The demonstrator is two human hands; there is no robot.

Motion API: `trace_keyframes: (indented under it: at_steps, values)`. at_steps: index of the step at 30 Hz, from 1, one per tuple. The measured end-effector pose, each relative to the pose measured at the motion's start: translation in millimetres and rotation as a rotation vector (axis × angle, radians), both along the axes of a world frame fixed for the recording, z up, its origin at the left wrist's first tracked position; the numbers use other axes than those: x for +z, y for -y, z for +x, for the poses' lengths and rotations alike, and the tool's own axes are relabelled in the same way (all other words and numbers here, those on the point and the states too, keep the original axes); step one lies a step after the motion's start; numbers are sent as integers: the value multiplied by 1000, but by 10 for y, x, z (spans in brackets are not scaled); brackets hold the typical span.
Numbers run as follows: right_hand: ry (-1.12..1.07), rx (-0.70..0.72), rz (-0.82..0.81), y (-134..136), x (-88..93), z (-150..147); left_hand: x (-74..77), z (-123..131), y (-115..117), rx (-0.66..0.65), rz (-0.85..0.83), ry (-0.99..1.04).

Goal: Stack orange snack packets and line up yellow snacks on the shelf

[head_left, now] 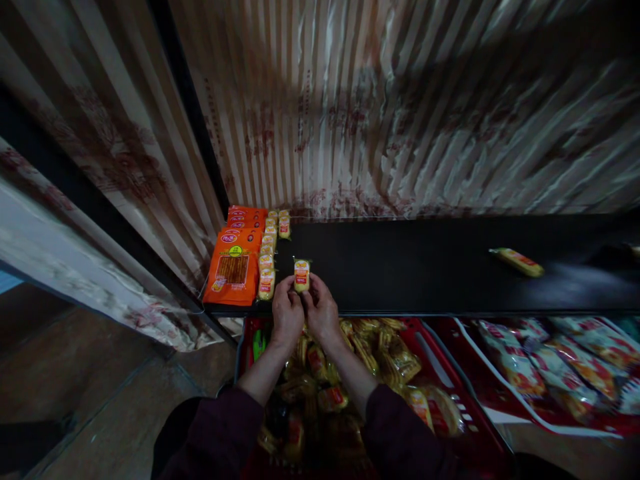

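Between my fingertips, over the front part of the black shelf [380, 267], a small clear-wrapped yellow snack cake [301, 275] with a red and white label stands upright. My left hand [289, 312] pinches its left lower edge and my right hand [321, 311] its right, both closed on it. Just left of it runs a front-to-back row of like wrapped cakes [267, 283]. One more wrapped cake [285, 225] stands at the back beside that row. Orange snack packets [233, 267] are lined up at the shelf's left end.
Below the shelf edge, a red basket [460, 380] holds many wrapped cakes and a green item [259, 343]. Another basket [500, 410] at right holds white and red bags. A single wrapped cake [520, 261] lies on the shelf's right. Dark posts [193, 113] and striped curtain bound the shelf.
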State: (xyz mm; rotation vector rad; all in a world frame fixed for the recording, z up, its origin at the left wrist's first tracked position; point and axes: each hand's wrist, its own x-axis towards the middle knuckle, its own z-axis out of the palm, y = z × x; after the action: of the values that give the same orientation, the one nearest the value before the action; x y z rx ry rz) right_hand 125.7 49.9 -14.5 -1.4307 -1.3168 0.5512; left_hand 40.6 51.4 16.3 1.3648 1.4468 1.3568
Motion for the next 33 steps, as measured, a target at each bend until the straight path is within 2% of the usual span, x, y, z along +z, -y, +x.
trace_keyframes:
  at_steps: [7, 13, 18, 23, 33]
  values:
    - [-33, 26, -43, -217, 38, 30, 4, 74, -149, 19, -73, 1]
    - [-18, 17, -51, -444, 28, 48, 73, 123, -294, 65, -124, -68]
    - [28, -26, -81, -618, 37, 64, 140, 163, -455, 51, -137, -93]
    - [39, -4, -128, -789, 93, 76, 195, 196, -625, 54, -155, -142]
    - [-10, 11, -115, -1071, 57, 70, 146, 253, -887, 70, -137, -182]
